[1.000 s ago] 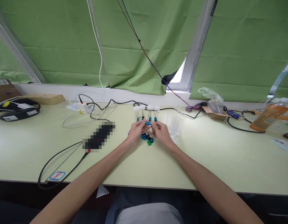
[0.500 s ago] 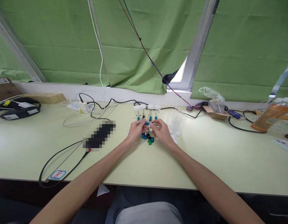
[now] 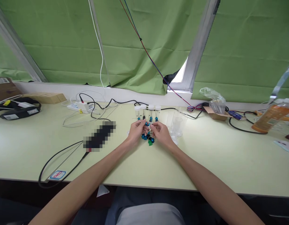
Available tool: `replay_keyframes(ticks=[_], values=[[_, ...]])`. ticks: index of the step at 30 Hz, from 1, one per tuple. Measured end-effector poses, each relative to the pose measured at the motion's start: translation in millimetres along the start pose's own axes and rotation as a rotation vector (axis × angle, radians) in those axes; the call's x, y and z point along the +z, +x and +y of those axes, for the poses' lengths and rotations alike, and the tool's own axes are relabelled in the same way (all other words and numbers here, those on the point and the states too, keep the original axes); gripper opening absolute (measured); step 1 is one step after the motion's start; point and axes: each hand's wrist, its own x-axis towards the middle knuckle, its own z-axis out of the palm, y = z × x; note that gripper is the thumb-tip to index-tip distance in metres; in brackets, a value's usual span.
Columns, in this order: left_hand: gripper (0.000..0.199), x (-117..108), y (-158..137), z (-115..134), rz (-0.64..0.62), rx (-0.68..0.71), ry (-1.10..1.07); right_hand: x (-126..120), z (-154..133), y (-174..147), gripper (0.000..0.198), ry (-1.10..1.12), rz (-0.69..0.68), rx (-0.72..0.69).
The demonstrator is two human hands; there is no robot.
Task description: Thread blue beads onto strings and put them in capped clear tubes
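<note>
Fingertips of the right hand [image 3: 161,133] have shifted slightly toward the left hand [image 3: 136,131] since one second earlier (head view). One small shiny blue part [image 3: 146,124] is pinched in the left hand; whether the right grips anything cannot be told. Behind stand four clear white-capped cylindrical containers [image 3: 151,107], three with blue pieces inside, the second from left with black. One pile of blue, black and green pieces [image 3: 150,142], individually uncountable, lies below. Rightward stand clear containers [image 3: 177,125], number indistinct.

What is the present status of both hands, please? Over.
Left hand holds small blue part. Right hand beside it, contact unclear. Green piece nearby, white-capped tubes behind.
</note>
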Motion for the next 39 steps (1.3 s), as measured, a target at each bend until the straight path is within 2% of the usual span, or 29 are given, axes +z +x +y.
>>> replay_keyframes(ticks=[6,10,15,26,39], values=[[0.034,0,-1,0,-0.022,-0.003,0.008,-1,-4,-1,0.045,-0.062,-0.012,-0.026],[0.032,0,-1,2,-0.030,-0.002,0.014,-1,-4,-1,0.051,-0.058,-0.009,0.011],[0.031,0,-1,2,-0.002,0.009,0.014,0,0,-1,0.035,-0.026,0.012,0.011],[0.030,1,0,1,0.016,0.006,-0.003,1,3,-1,0.027,0.044,0.007,-0.009],[0.034,-1,0,0,-0.013,0.010,0.022,-1,-7,-3,0.038,-0.077,-0.007,-0.040]])
